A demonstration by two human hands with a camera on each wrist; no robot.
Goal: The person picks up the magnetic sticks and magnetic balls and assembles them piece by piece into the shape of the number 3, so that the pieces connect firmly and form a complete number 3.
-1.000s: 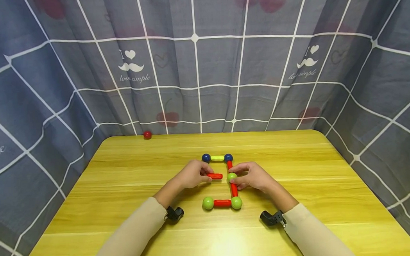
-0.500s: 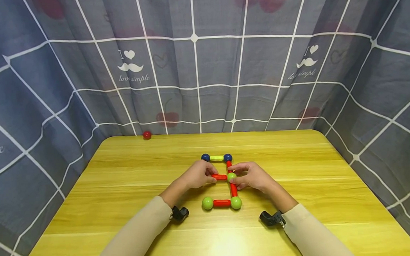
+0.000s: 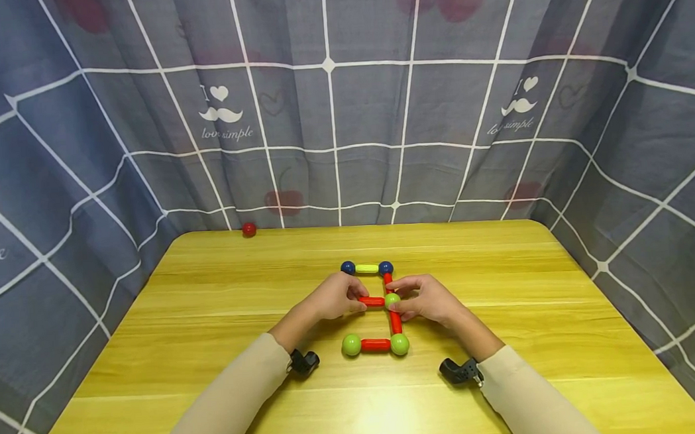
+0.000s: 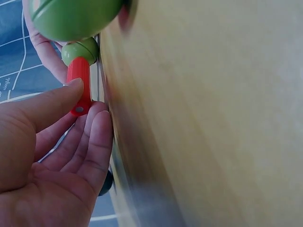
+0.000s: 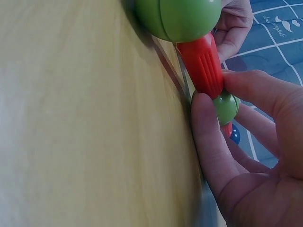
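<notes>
My left hand (image 3: 336,297) pinches a red magnetic rod (image 3: 374,301) by its left end; in the left wrist view the metal tip of that rod (image 4: 79,90) shows. The rod's other end meets the middle green ball (image 3: 392,301). Around this ball are the fingers of my right hand (image 3: 427,298), with thumb and fingertips gripping it in the right wrist view (image 5: 226,108). From the ball, one red rod (image 3: 389,281) runs back to a blue ball (image 3: 386,268) and another red rod (image 3: 396,322) runs forward to a green ball (image 3: 400,344).
A yellow rod (image 3: 366,269) links the back blue ball to a second blue ball (image 3: 348,268). In front, a red rod (image 3: 376,345) joins the corner green ball to another green ball (image 3: 352,345). One red ball (image 3: 249,229) lies at the table's far edge, before a grey curtain (image 3: 293,114).
My left hand has moved right, bringing the red rod across a gap to the middle green ball. The right hand has kept its place on that ball.
</notes>
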